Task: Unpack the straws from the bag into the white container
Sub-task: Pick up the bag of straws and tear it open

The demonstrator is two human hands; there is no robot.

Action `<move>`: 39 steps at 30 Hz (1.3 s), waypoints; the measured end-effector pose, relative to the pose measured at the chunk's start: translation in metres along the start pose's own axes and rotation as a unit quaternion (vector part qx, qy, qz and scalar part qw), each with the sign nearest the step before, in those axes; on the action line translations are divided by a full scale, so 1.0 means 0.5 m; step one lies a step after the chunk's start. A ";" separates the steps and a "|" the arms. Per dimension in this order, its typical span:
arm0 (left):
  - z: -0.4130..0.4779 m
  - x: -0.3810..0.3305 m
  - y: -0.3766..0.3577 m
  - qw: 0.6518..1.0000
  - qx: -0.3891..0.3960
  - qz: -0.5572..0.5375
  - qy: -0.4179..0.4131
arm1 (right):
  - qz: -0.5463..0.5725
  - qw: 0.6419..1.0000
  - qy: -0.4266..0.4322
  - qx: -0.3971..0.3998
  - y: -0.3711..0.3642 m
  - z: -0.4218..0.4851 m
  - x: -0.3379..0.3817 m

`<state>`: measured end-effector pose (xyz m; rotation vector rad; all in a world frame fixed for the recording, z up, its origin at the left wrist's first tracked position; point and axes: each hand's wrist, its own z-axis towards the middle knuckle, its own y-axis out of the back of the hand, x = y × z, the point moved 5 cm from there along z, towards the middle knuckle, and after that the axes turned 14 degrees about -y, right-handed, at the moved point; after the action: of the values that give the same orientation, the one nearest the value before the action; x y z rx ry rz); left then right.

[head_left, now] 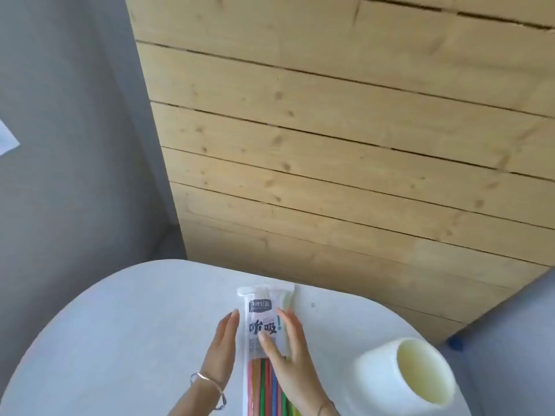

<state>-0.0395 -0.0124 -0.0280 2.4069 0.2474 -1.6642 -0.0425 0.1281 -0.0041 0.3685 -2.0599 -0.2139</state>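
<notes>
On the round white desk (120, 340), the straw bag (264, 331) lies near the far edge between both hands, left fingers (229, 325) straight alongside it, right fingers (288, 328) spread flat on top, white container (375, 382) near the right edge.

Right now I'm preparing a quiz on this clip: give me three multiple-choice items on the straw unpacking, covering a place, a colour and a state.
1. Where does the white container stand relative to the straw bag?
A. right of it
B. left of it
C. on top of it

2. What colour is the table?
A. red
B. white
C. black

3. How is the container?
A. lidded
B. full of straws
C. open and empty

Answers: 1 A, it stands beyond the right hand. 2 B, the bare top is white. 3 C, its mouth shows only a bare pale inside; the straws are in the bag, with the left hand beside it.
</notes>
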 end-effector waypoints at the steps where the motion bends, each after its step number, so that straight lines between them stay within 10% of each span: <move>1: 0.013 0.010 -0.009 1.000 -0.004 -0.018 -0.010 | 0.000 1.000 0.022 -0.008 -0.006 0.012 -0.009; 8: 0.090 0.073 -0.038 0.993 0.003 -0.082 -0.081 | -0.126 0.983 0.129 -0.039 -0.057 0.083 -0.086; 39: -0.309 -0.159 -0.034 0.893 0.180 -0.213 -0.352 | 0.120 0.936 0.329 -0.016 0.078 -0.334 0.004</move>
<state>0.0674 0.0428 0.0984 1.8413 0.3849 -2.8731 0.0951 0.1639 0.0915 0.1337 -1.4153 0.0282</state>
